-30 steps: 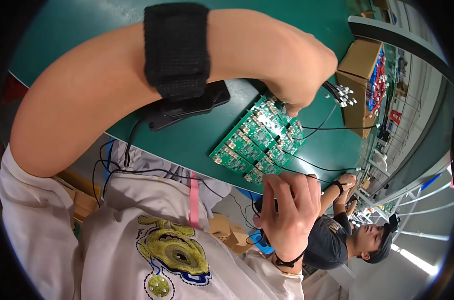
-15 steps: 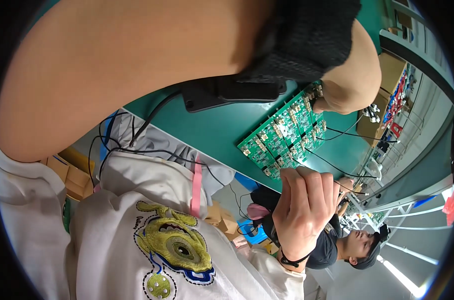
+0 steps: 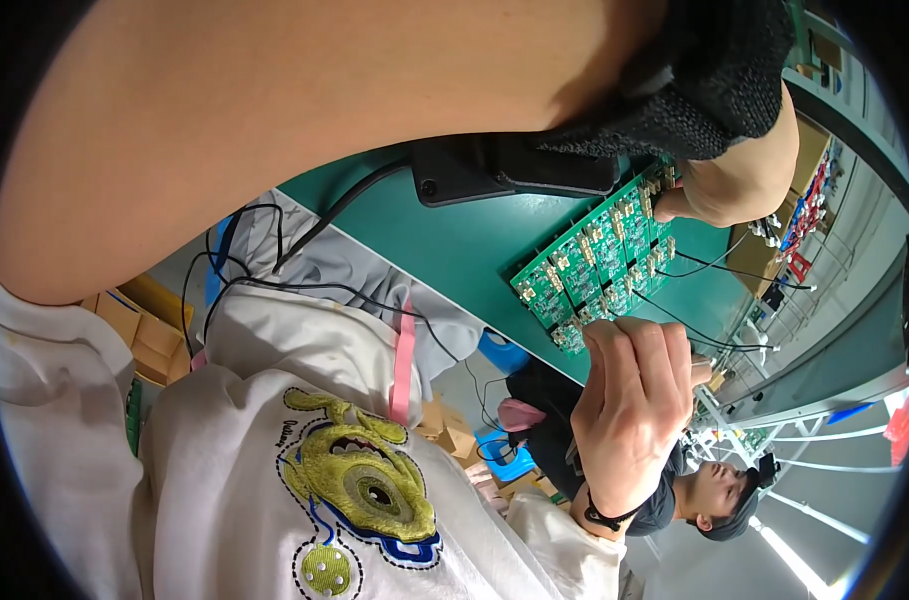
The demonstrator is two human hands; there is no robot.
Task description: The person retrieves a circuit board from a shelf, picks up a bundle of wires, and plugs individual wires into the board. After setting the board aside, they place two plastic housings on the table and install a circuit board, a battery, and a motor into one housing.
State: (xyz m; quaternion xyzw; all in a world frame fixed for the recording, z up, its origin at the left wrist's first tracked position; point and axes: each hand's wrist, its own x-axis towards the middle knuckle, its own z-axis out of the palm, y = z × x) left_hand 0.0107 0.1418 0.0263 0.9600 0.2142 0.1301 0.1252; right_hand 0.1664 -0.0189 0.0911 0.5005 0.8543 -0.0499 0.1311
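A green circuit board panel (image 3: 595, 255) with rows of small pale connectors lies on the green table mat (image 3: 405, 230). My left hand (image 3: 735, 185), with a black band at its wrist, is at the panel's far end. Its thumb presses on the board's edge, and the other fingers are mostly hidden behind the hand. Beside the panel's near corner is my right hand (image 3: 635, 400), with fingers curled together. What its fingertips pinch is hidden. Thin black wires (image 3: 700, 332) run from the connectors off to the right, their ends carrying small pale plugs.
A black device (image 3: 465, 170) with a thick cable sits under my left forearm. Another person (image 3: 665, 500) in dark clothes and cap is at the lower right. Cardboard boxes (image 3: 145, 340) stand beside my lap. A rack (image 3: 805, 215) holds coloured parts.
The whole view has shifted, so panel and hands appear further right. My right hand stays curled by the near corner, my left hand at the far end.
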